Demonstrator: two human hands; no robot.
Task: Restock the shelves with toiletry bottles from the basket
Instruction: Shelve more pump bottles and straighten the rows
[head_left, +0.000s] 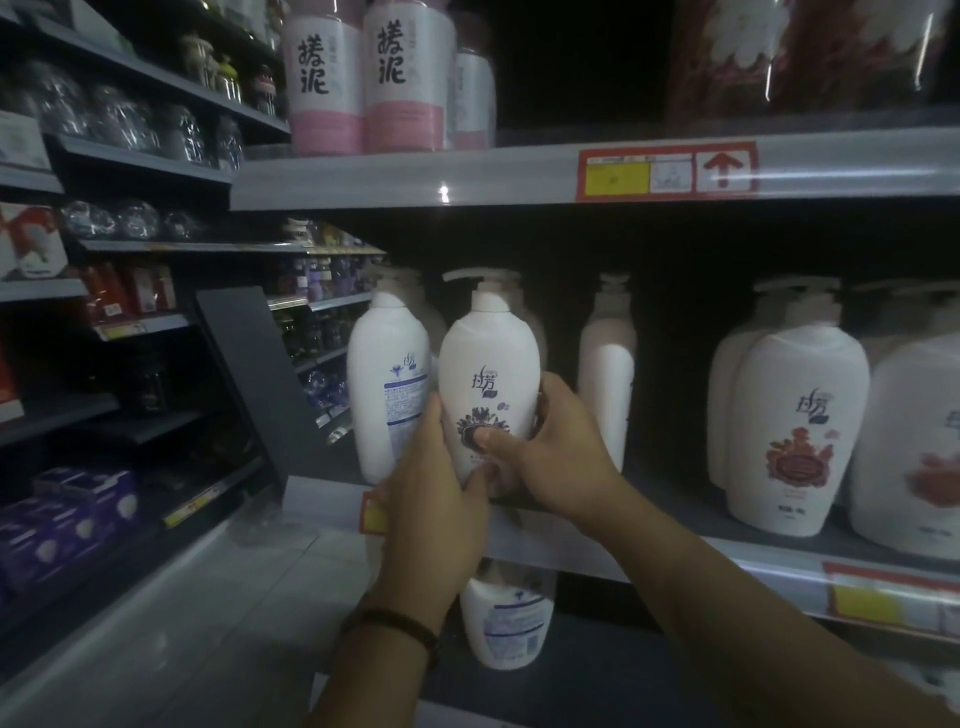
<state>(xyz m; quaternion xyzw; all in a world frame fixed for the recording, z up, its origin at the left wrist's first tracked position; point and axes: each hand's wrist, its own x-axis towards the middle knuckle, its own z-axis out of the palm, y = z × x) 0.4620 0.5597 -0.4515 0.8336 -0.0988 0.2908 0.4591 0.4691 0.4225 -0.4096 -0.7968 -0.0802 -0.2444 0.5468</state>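
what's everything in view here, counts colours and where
held pump bottle: 1, white with dark flower print, front of middle shelf
pump bottles with red flower print: at least 2, white, middle shelf right
other pump bottles: at least 2, white, middle shelf beside the held one
tall bottles: at least 3, pink and white, top shelf
lower bottle: 1, white, shelf below
price tag: 1, red and yellow, top shelf edge
left hand: on held bottle
right hand: on held bottle
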